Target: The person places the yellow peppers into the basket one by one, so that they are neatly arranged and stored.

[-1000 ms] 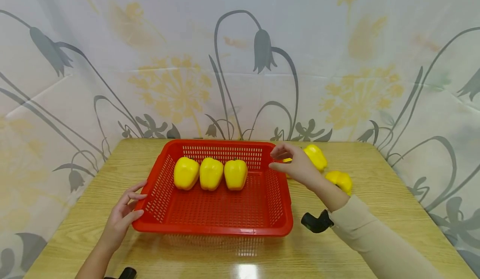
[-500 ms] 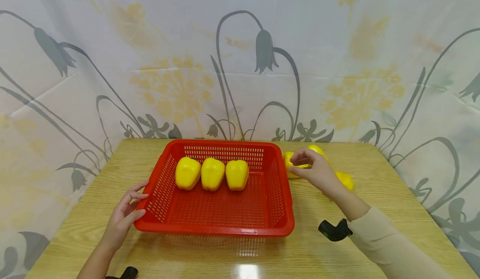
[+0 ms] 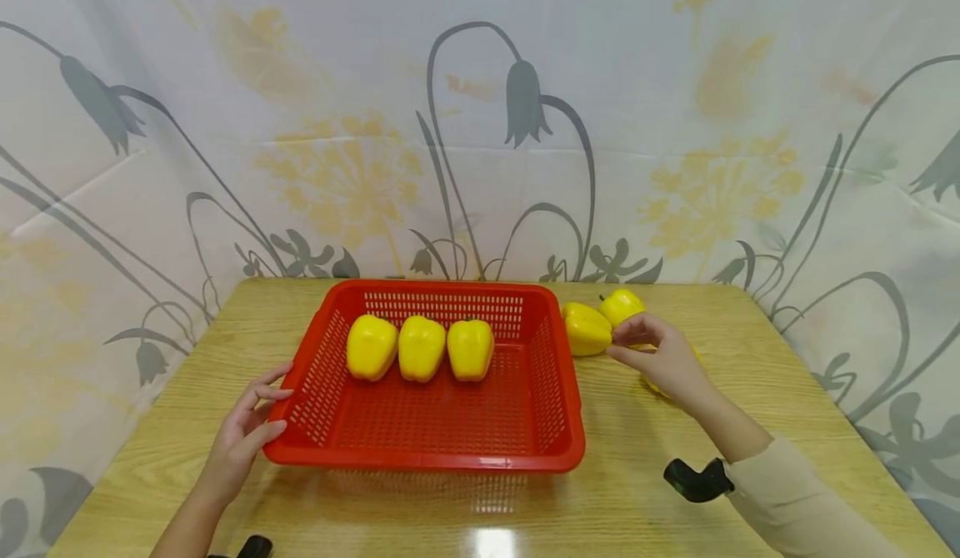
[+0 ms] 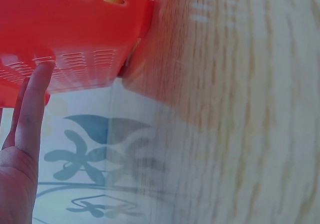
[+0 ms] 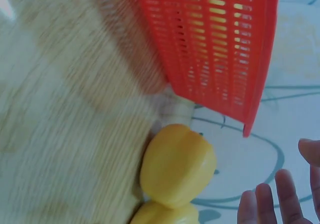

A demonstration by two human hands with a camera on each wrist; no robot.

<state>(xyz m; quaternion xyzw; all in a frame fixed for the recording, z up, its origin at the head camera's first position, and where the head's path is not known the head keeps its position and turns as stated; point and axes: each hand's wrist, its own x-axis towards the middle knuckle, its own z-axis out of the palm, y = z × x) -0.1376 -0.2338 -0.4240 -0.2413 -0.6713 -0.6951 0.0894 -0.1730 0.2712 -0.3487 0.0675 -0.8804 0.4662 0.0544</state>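
My left hand (image 3: 238, 441) rests at the left side of a red perforated plastic basket (image 3: 420, 461), thumb and fingertips touching its rim. In the left wrist view a straight finger (image 4: 34, 103) lies against its outer wall. Three yellow bell peppers (image 3: 422, 349) stand in a row inside, toward the back. Right of the basket, my right hand (image 3: 667, 366) hovers with loosely bent fingers and nothing between them. Its fingertips overlap the edge of a yellow bell pepper (image 3: 587, 329) in the head view. Another bell pepper (image 3: 621, 305) lies behind, and a third (image 3: 654, 386) is mostly hidden by the hand.
The basket stands on a wood-grain table (image 3: 622, 525) that reflects a bright light near its front. A white curtain (image 3: 480, 191) with grey and yellow flower prints hangs behind and at both sides. Black wrist-worn devices (image 3: 697, 480) show at both forearms.
My right hand has moved from above the basket's right rim to the right, over the loose bell peppers. The left hand, the basket and its three bell peppers have stayed in place.
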